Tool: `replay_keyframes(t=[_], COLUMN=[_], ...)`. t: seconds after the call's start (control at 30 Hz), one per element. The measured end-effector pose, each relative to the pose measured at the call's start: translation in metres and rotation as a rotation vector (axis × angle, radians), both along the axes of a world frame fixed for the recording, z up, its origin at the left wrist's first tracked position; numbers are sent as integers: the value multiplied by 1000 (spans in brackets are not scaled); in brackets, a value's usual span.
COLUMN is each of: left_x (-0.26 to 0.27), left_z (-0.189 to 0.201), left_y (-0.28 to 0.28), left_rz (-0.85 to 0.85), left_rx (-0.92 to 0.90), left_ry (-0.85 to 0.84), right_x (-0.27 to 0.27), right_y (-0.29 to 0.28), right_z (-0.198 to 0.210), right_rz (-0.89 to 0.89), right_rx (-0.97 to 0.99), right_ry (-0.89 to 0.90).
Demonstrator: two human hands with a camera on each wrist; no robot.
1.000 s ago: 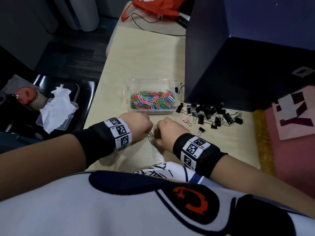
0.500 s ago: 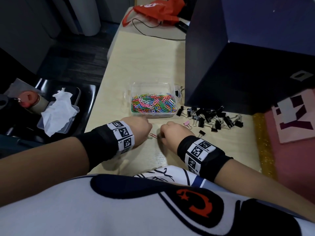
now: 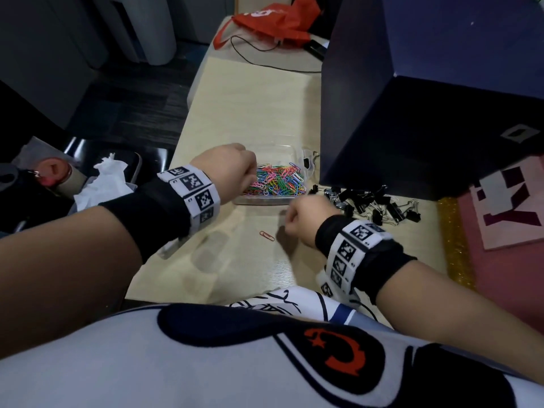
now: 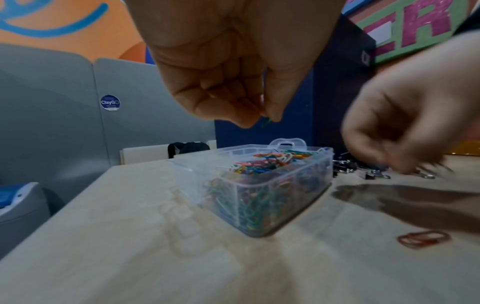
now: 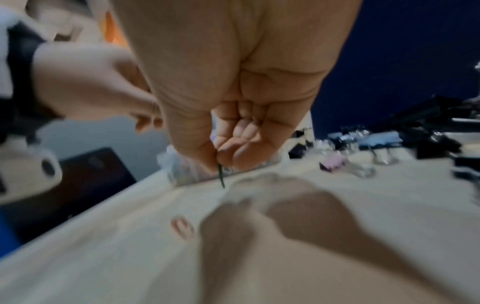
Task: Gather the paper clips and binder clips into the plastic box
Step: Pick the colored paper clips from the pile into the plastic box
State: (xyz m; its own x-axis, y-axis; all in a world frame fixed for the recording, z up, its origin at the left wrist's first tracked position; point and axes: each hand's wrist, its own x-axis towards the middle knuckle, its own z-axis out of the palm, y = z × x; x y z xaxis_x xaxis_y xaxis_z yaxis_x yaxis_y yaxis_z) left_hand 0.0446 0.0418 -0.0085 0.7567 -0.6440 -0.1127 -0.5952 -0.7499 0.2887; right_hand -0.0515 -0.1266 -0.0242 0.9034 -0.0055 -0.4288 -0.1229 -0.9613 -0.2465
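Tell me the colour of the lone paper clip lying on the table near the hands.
Red. The lone paper clip shows best in the head view.

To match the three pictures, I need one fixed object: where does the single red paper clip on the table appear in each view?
Head: red paper clip lies at centre, between the wrists.
Left wrist: lower right, flat on the table.
Right wrist: lower centre-left, blurred.
Shared landmark: the plastic box, beyond the clip.

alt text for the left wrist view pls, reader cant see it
The left hand hangs above an open clear plastic box of coloured paper clips, pinching a green clip at its fingertips. The blurred right hand reaches over black binder clips beside the box, and one red paper clip lies loose on the wooden table.
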Motion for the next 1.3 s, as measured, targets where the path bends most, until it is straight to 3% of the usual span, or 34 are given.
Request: replay_keyframes(t=[0.13, 0.23, 0.4, 0.53, 0.63, 0.73, 0.83, 0.93, 1.03, 1.23, 1.3], left_x=[-6, -27, -51, -54, -54, -52, -46, -30, -16, -20, -28], left_z=[-2, -10, -38, -48, -49, -48, -37, -22, -14, -29, -38], left_y=[-1, -11, -18, -24, -27, -24, -19, -15, -10, -1, -4], left_rz=[-31, -159, -381, -374, -360, -342, -281, -145, -43, -124, -187], left_rx=[36, 153, 380, 459, 493, 466, 292, 108, 93, -40, 32], left_ry=[-21, -1, 55, 52, 60, 66, 12, -49, -73, -230, -235], right_x=[18, 18, -2, -16, -18, -15, -12, -8, -1, 9, 9], right_y=[-9, -14, -16, -17, -18, -17, -16, -13, -9, -12, -13], right_z=[20, 19, -3, -21, -25, -19, -14, -17, -22, -12, -13], right_rz=[-228, -233, -90, -52, -77, -116, -93, -4, 83, -16, 52], right_rx=[211, 188, -1, 5, 34, 86, 96, 109, 99, 82, 55], right_ry=[-291, -328, -76, 77, 37, -166, -297, -231, -128, -205, -131])
